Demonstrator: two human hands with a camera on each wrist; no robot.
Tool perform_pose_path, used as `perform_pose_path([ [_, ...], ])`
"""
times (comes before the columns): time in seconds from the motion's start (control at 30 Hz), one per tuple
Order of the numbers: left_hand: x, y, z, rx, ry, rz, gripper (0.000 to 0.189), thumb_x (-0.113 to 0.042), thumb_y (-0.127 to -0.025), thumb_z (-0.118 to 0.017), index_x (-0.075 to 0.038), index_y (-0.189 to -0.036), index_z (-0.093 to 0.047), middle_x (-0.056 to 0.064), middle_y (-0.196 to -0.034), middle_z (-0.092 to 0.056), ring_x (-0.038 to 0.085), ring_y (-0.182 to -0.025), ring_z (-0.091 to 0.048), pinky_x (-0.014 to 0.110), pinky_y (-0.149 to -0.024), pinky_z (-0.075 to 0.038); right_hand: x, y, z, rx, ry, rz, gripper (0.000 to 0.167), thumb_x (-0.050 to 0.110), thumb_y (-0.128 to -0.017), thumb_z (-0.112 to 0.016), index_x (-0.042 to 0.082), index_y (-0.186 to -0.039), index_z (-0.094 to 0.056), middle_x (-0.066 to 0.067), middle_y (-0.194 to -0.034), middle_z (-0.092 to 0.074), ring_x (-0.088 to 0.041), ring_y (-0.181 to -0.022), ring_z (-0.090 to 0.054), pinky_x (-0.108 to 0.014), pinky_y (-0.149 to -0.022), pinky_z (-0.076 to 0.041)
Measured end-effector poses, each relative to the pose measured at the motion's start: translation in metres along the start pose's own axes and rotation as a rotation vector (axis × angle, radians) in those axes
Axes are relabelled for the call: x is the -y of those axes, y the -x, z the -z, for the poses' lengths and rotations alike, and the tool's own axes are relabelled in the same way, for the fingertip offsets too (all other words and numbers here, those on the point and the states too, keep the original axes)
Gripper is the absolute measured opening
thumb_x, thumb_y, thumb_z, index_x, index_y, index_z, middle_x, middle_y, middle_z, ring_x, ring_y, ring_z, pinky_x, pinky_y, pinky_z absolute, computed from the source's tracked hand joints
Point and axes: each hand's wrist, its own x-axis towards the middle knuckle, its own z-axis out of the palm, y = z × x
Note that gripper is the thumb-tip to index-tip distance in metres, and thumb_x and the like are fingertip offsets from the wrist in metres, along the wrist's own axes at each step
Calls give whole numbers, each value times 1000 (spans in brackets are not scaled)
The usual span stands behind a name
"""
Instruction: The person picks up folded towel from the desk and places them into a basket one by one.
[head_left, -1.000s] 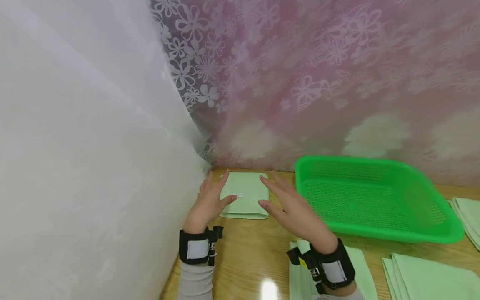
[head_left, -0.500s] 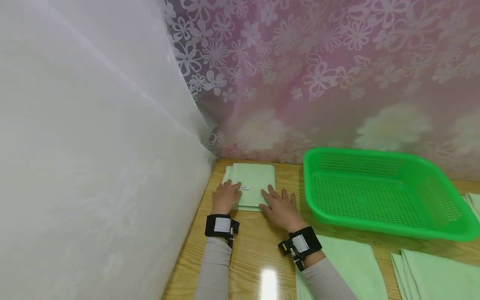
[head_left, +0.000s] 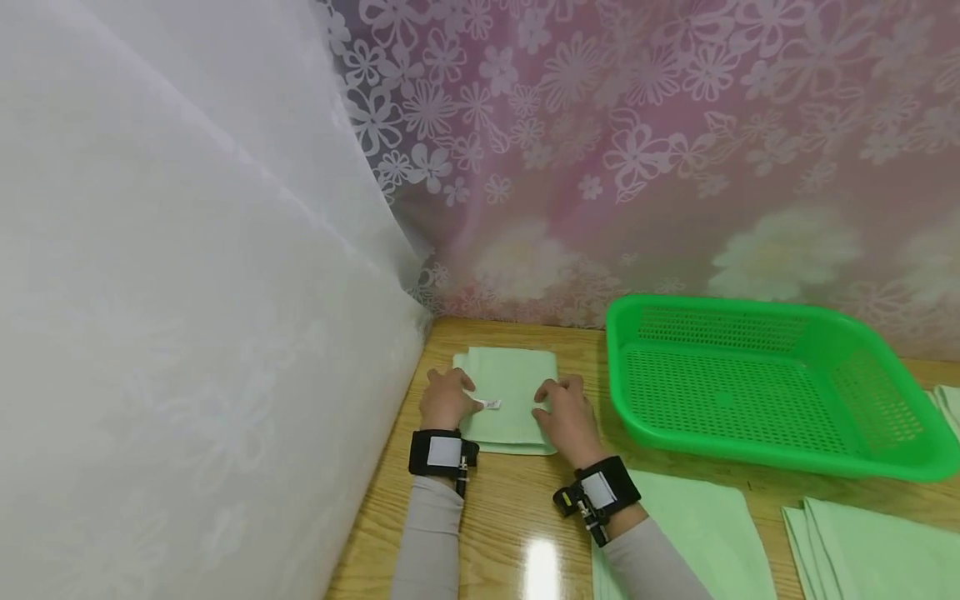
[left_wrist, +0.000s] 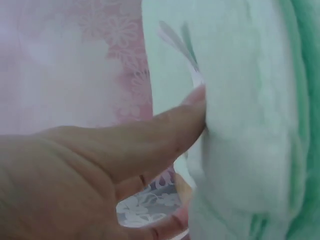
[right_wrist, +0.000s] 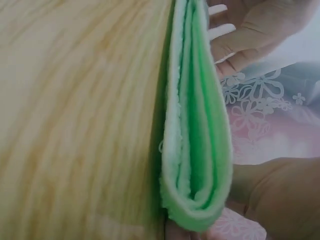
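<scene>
A folded light green towel (head_left: pixel 516 379) with a small white label (head_left: pixel 492 405) lies on the wooden table, its layers stacked. At its left edge my left hand (head_left: pixel 447 400) grips it, thumb on top beside the label. My right hand (head_left: pixel 570 421) holds the right edge with bent fingers. In the left wrist view the left thumb (left_wrist: pixel 165 135) presses against the towel (left_wrist: pixel 245 90). The right wrist view shows the towel's rounded fold (right_wrist: pixel 197 165) end-on, with the right hand (right_wrist: pixel 280 197) at it; the fingers below are mostly hidden.
A green plastic basket (head_left: pixel 618 400) stands to the right. Other folded green towels lie in front of it, one (head_left: pixel 697 517) partly under the right forearm and another (head_left: pixel 877 550) farther right. A white sheet (head_left: pixel 225 333) borders the left; a flowered curtain (head_left: pixel 637 150) hangs behind.
Both hands came down from above the towel onto its side edges. The towel has since slid slightly toward me, and the right fingers have bent around its edge.
</scene>
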Motion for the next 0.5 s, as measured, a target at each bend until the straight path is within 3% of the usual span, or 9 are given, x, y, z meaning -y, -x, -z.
perform_pose_path([
  [0.13, 8, -2, 3, 53, 38, 3, 41, -22, -84, -90, -7, -115, -69, 32, -131, -59, 37, -92, -65, 44, -70, -51, -2, -1, 1, 27, -35, -26, 18, 9, -95, -77, 3, -110, -69, -31, -122, -54, -32, -75, -61, -43, -66, -52],
  [0.23, 13, -5, 7, 121, 62, -41, 42, -22, -87, -87, -7, -121, -68, 24, -120, -70, 28, -83, -61, 35, -66, -45, -2, -3, 2, 37, -21, -5, 18, 8, -95, -77, 4, -110, -69, -28, -115, -64, -35, -87, -66, -47, -72, -54],
  [0.3, 14, -7, 10, 175, 84, -85, 42, -19, -89, -85, -8, -125, -68, 19, -124, -73, 25, -81, -61, 34, -68, -47, -2, -4, 2, 42, -15, 5, 18, 8, -95, -77, 4, -110, -69, -25, -111, -68, -37, -93, -68, -50, -76, -55],
  [0.43, 15, -8, 14, 256, 123, -162, 45, -9, -91, -81, -9, -134, -69, 17, -149, -61, 31, -113, -65, 43, -88, -54, -1, -3, 2, 51, -16, -6, 18, 7, -95, -75, 4, -112, -71, -25, -113, -68, -37, -93, -68, -51, -78, -55],
  [0.5, 14, -8, 15, 277, 124, -181, 46, -5, -91, -80, -9, -136, -69, 17, -154, -58, 36, -132, -59, 47, -98, -53, -1, -2, 1, 54, -17, -15, 17, 7, -96, -75, 4, -113, -71, -24, -114, -67, -35, -91, -68, -50, -79, -55],
])
